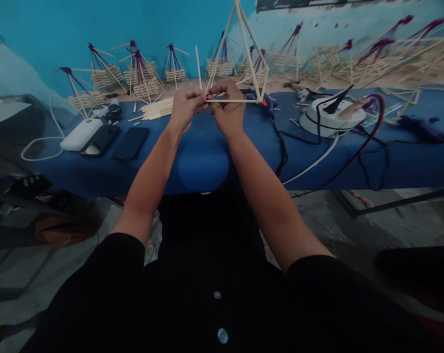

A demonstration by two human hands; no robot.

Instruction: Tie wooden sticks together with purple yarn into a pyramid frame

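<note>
My left hand pinches the lower end of a loose wooden stick, which points upward. Close beside it, my right hand grips the left corner of a tall frame made of thin sticks. The frame rises to a peak at the top edge of the view, and its bottom stick runs to the right. Both hands' fingertips meet at that corner, so the exact contact there is hidden. A pile of loose sticks lies just left of my left hand on the blue table.
Stick structures with purple tops line the wall. A dark phone and a white power bank lie at the left. To the right are a white round extension socket, tangled cables and a blue glue gun.
</note>
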